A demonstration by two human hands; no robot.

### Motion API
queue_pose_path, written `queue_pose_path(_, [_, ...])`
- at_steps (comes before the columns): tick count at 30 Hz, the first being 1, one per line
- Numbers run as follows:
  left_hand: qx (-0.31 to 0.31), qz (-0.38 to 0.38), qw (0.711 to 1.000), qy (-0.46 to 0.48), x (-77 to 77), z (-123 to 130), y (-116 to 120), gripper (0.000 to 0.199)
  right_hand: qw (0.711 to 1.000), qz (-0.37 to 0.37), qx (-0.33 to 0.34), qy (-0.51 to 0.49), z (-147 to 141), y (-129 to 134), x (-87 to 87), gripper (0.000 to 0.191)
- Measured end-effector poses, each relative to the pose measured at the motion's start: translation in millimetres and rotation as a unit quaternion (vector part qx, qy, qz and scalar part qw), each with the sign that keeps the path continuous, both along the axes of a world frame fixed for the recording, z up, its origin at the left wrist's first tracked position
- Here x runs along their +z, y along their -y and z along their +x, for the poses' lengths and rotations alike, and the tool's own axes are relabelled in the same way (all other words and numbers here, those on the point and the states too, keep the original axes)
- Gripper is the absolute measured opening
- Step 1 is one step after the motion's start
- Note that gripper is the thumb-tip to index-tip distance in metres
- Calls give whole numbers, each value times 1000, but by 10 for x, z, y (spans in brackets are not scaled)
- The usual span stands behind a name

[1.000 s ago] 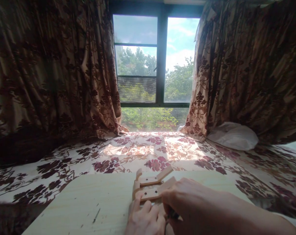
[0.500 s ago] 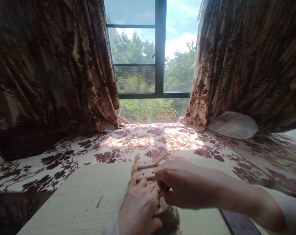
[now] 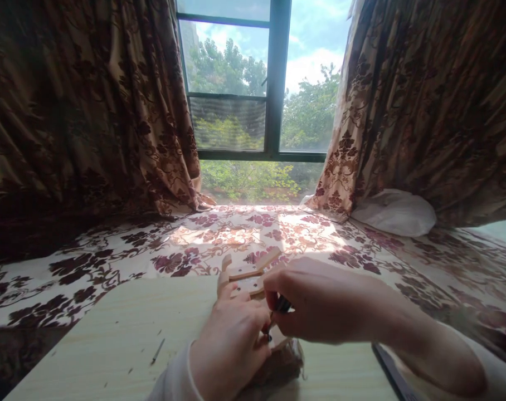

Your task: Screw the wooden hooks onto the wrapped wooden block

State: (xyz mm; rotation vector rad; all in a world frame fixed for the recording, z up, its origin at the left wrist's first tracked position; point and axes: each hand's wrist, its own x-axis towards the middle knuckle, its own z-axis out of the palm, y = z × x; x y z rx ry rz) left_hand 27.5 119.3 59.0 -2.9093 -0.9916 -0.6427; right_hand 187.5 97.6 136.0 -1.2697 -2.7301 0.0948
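Observation:
My left hand point(image 3: 230, 337) rests on a pale wooden assembly point(image 3: 248, 285), its fingers gripping the near part and its thumb close to a dark screw point(image 3: 269, 337). The assembly has several curved slats with dark screw heads. My right hand point(image 3: 320, 301) is closed around a dark-handled screwdriver point(image 3: 283, 304). Its thin shaft points down at that screw and is partly hidden by fingers. Under the near end of the wood lies a brown, fuzzy-edged bundle point(image 3: 284, 362), whose kind I cannot make out.
A loose screw point(image 3: 157, 352) and small dark bits lie left on the pale wooden board point(image 3: 123, 323). A dark flat device, like a phone point(image 3: 389, 367), sits under my right forearm. Beyond are floral cloth point(image 3: 211, 234), a white plastic bag point(image 3: 397, 213), curtains point(image 3: 152, 111) and a window.
My left thumb has moved up beside the screw. The screwdriver's handle shows more between my right fingers. The camera's view has shifted slightly.

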Motion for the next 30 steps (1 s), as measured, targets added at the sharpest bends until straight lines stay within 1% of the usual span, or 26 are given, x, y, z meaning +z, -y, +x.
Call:
queue_pose_path(2, [12,-41,999,-20,-36,1,2,6,1000,1,-20,-8,9,21,-27,17])
queue_pose_path(4, [32,-62,997,-30,-75,3,6,11,998,-1,-44,-36,17,48,-81,15])
queue_pose_path(6, [40,-64,997,-25,-106,9,10,12,994,2,-70,-87,22,76,-161,15])
queue_pose_path(9, [29,-60,998,-8,-121,22,14,15,980,4,-89,-175,19,102,-301,20])
queue_pose_path(11, [21,-58,998,0,-112,26,18,15,972,-3,-92,-218,15,100,-377,15])
queue_pose_path(13, [16,-59,998,0,-96,23,26,11,967,-17,-93,-238,20,95,-413,12])
queue_pose_path(16, [22,-74,997,-14,-71,9,46,10,966,-24,-101,-237,54,111,-382,10])
queue_pose_path(19, [38,-90,995,-30,-58,0,63,11,961,-8,-119,-249,96,159,-307,14])
queue_pose_path(21, [45,-93,994,-33,-62,1,65,7,957,0,-117,-266,108,191,-276,15])
queue_pose_path(26, [38,-83,996,-2,-110,10,46,7,959,-16,-89,-269,91,203,-295,16])
queue_pose_path(30, [33,-78,996,14,-123,13,39,8,960,-20,-84,-267,78,183,-301,13])
